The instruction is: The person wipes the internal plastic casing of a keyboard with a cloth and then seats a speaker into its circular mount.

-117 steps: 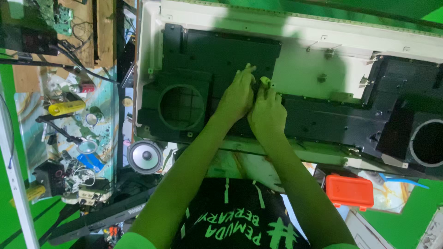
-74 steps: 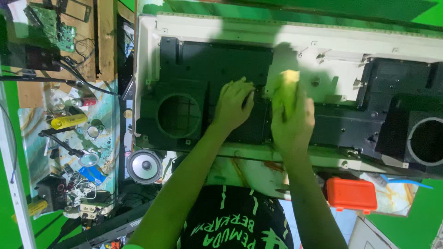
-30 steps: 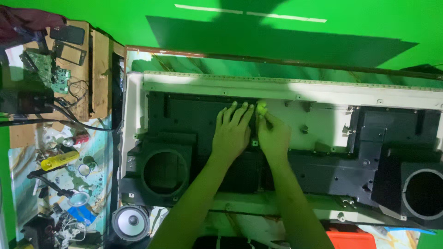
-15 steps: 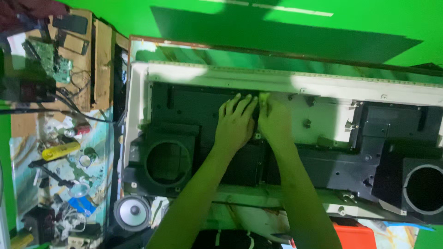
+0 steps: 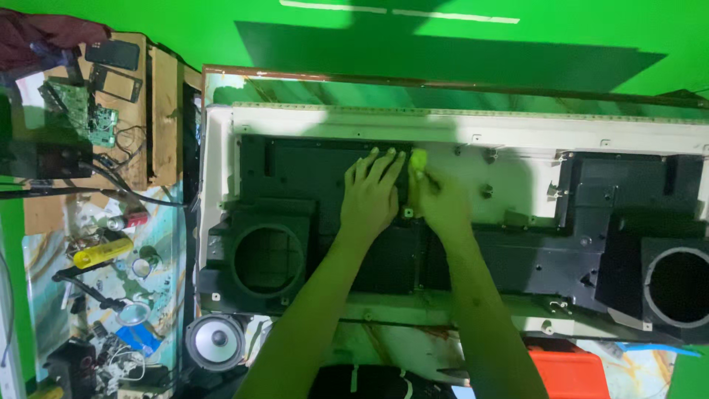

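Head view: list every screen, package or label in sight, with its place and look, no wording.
Two phones, dark flat rectangles, lie on the wooden board at the far left.
Yellow tube, with a band around it, lies among the clutter at left.
Orange box, at the bottom edge, right of the right hand's arm.

Loose speaker (image 5: 215, 339) left of panel (image 5: 473, 133), before circuit board (image 5: 81, 114).

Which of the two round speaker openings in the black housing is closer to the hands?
The left round opening, beside the left hand; the other opening sits at the far right edge.
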